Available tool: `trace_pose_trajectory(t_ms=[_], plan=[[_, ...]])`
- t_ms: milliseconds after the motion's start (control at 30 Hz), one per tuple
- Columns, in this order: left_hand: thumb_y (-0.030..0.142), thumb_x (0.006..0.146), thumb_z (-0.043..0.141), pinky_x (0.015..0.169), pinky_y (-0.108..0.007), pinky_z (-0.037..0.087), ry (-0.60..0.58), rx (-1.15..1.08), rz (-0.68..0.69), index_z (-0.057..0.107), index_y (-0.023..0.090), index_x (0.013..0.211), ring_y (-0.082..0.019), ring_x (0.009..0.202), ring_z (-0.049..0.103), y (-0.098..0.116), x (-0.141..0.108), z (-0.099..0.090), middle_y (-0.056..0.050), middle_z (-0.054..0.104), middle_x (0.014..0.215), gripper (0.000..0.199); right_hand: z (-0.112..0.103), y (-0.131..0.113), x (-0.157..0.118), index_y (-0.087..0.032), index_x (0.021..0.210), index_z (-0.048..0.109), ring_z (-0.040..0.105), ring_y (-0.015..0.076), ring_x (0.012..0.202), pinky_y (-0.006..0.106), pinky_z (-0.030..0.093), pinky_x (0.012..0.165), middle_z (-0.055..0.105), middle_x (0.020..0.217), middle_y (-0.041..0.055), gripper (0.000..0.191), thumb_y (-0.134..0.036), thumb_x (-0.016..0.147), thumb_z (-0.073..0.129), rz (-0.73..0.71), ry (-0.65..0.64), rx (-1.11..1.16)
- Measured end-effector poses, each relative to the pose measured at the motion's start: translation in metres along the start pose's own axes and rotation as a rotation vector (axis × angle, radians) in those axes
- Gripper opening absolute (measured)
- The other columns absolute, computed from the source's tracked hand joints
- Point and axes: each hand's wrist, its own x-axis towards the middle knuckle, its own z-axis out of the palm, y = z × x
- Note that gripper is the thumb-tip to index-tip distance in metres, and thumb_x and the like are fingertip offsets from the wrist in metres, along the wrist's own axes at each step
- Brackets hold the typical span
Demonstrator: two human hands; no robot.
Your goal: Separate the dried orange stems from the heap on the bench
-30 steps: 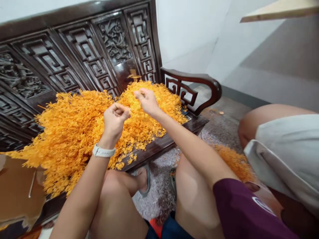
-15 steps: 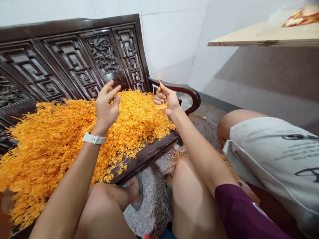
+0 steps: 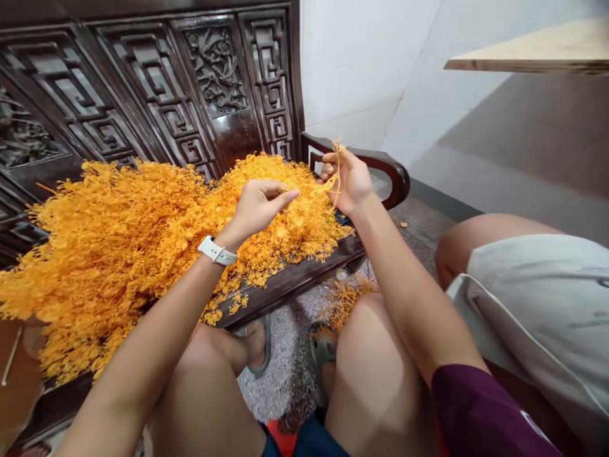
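A large heap of orange, frilly plastic-looking pieces (image 3: 124, 254) covers the bench seat. My right hand (image 3: 349, 178) is closed on a thin orange strand (image 3: 338, 171), just past the heap's right end. My left hand (image 3: 266, 203), with a pale watch band (image 3: 217, 251) on its wrist, hovers over the heap with thumb and fingers drawn near each other. Its fingertips point toward the strand and are apart from it; whether a small piece is between them cannot be made out.
The dark carved bench (image 3: 238, 130) has a curved armrest (image 3: 397, 174) beside my right hand. A wooden board (image 3: 528, 51) juts out at upper right. Another person's leg in pale shorts (image 3: 537, 285) is at right. Orange scraps (image 3: 345, 301) lie by my foot.
My left hand has moved right toward my right hand, and its spread fingers have drawn together. The view has shifted, and my right hand still holds an orange strand.
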Motion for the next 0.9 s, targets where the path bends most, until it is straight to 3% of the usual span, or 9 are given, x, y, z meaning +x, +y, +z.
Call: trace_pose_trajectory(t_ms=[167, 300, 367, 467, 567, 633, 767, 900], plan=[[0.034, 0.089, 0.079, 0.055, -0.025, 0.045, 0.416, -0.330, -0.236, 0.064, 0.021, 0.075, -0.012, 0.057, 0.060, -0.021, 0.009, -0.021, -0.001, 0.065, 0.069, 0.025, -0.002, 0.019, 0.014, -0.022, 0.080, 0.062, 0.051, 0.0129, 0.060, 0.026, 0.038, 0.053, 0.054, 0.067, 0.0002, 0.057, -0.077, 0.093, 0.054, -0.037, 0.177, -0.173], [0.025, 0.095, 0.072, 0.063, -0.024, 0.049, 0.583, -0.463, -0.294, 0.061, 0.022, 0.080, -0.012, 0.069, 0.065, -0.034, 0.010, -0.036, -0.001, 0.067, 0.075, 0.019, 0.012, 0.022, 0.017, -0.022, 0.076, 0.058, 0.041, 0.0107, 0.055, 0.028, 0.029, 0.052, 0.052, 0.070, -0.0001, 0.053, -0.072, 0.093, 0.060, -0.224, 0.332, -0.164], [0.028, 0.094, 0.074, 0.068, -0.024, 0.051, 0.619, -0.503, -0.298, 0.060, 0.022, 0.082, -0.014, 0.079, 0.068, -0.037, 0.009, -0.041, -0.002, 0.070, 0.083, 0.019, 0.024, 0.019, 0.010, -0.022, 0.072, 0.056, 0.037, 0.0104, 0.051, 0.030, 0.026, 0.051, 0.050, 0.065, -0.0002, 0.055, -0.073, 0.094, 0.056, -0.237, 0.304, -0.152], [0.037, 0.091, 0.080, 0.073, -0.026, 0.052, 0.658, -0.569, -0.333, 0.062, 0.023, 0.089, -0.016, 0.091, 0.069, -0.039, 0.009, -0.045, -0.004, 0.073, 0.097, 0.023, 0.044, 0.013, -0.009, -0.022, 0.071, 0.063, 0.045, 0.0131, 0.049, 0.032, 0.032, 0.049, 0.054, 0.058, 0.0024, 0.064, -0.080, 0.095, 0.046, -0.070, 0.022, -0.146], [0.042, 0.090, 0.080, 0.077, -0.028, 0.054, 0.676, -0.623, -0.366, 0.062, 0.023, 0.094, -0.018, 0.097, 0.069, -0.039, 0.009, -0.047, -0.005, 0.073, 0.105, 0.026, 0.067, 0.010, -0.032, -0.021, 0.091, 0.075, 0.060, 0.0178, 0.058, 0.032, 0.044, 0.053, 0.065, 0.064, 0.0057, 0.072, -0.086, 0.090, 0.045, 0.105, -0.291, -0.092], [0.041, 0.092, 0.078, 0.079, -0.028, 0.054, 0.655, -0.640, -0.369, 0.063, 0.023, 0.095, -0.017, 0.097, 0.070, -0.038, 0.008, -0.046, -0.005, 0.073, 0.105, 0.024, 0.081, 0.014, -0.043, -0.021, 0.104, 0.075, 0.065, 0.0199, 0.065, 0.033, 0.049, 0.057, 0.070, 0.070, 0.0068, 0.073, -0.087, 0.089, 0.047, 0.167, -0.373, -0.058], [0.027, 0.093, 0.075, 0.076, -0.028, 0.055, 0.513, -0.643, -0.359, 0.064, 0.022, 0.093, -0.015, 0.086, 0.069, -0.032, 0.001, -0.034, -0.004, 0.073, 0.097, 0.013, 0.097, 0.035, -0.045, -0.021, 0.106, 0.070, 0.065, 0.0207, 0.069, 0.033, 0.052, 0.059, 0.069, 0.076, 0.0082, 0.064, -0.082, 0.088, 0.059, 0.223, -0.312, 0.001], [0.018, 0.092, 0.074, 0.071, -0.027, 0.054, 0.312, -0.581, -0.381, 0.065, 0.021, 0.090, -0.012, 0.071, 0.064, -0.025, -0.007, -0.017, -0.002, 0.071, 0.083, 0.009, 0.097, 0.050, -0.036, -0.022, 0.095, 0.067, 0.061, 0.0177, 0.071, 0.030, 0.048, 0.058, 0.066, 0.079, 0.0061, 0.043, -0.065, 0.093, 0.067, 0.213, -0.166, 0.087]])
